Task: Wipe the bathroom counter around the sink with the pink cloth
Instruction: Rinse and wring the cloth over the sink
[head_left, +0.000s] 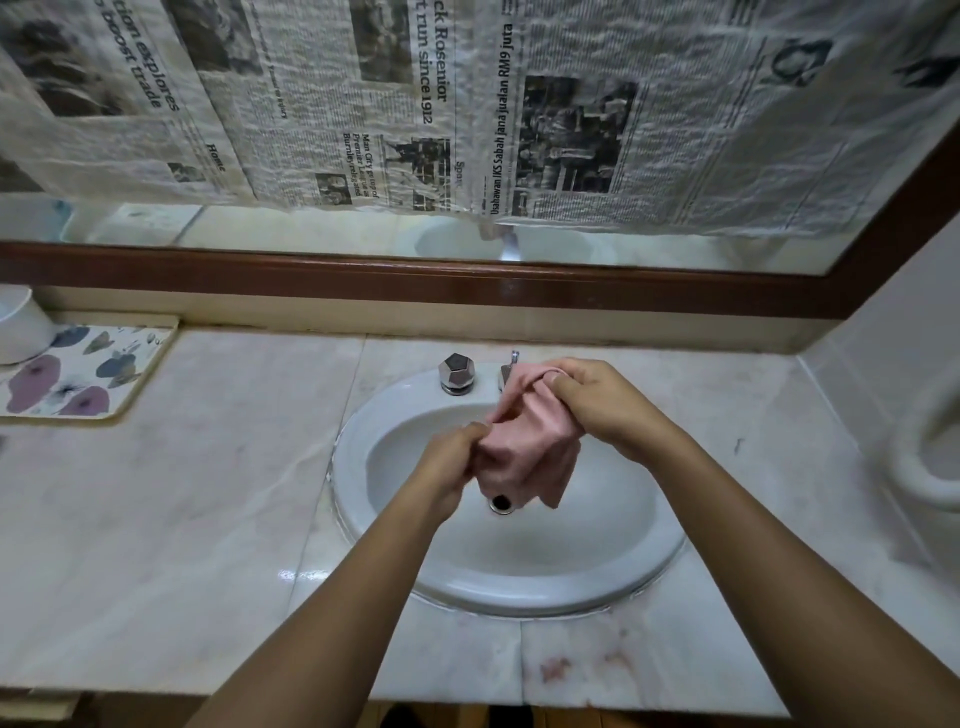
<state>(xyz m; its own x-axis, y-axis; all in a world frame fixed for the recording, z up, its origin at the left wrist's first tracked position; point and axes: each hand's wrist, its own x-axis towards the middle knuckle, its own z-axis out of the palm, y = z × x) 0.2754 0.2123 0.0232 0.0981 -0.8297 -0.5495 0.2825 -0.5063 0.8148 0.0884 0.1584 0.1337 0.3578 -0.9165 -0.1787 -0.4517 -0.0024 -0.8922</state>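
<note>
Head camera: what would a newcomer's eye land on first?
The soft pink cloth, bunched between the left hand and right hand over the white oval ceramic sink, stands out first. Next, the crinkled black-and-white newspaper sheets covering the wood-framed mirror above the pale marble counter, and a flower-patterned tray far left.

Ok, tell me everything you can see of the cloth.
The cloth is plain pale pink, thin soft-looking fabric, bunched and creased. Both hands hold it above the sink bowl: the left hand grips its lower left part, the right hand its top end by the tap. A loose corner hangs near the drain. It does not touch the counter. Wetness cannot be told.
</note>
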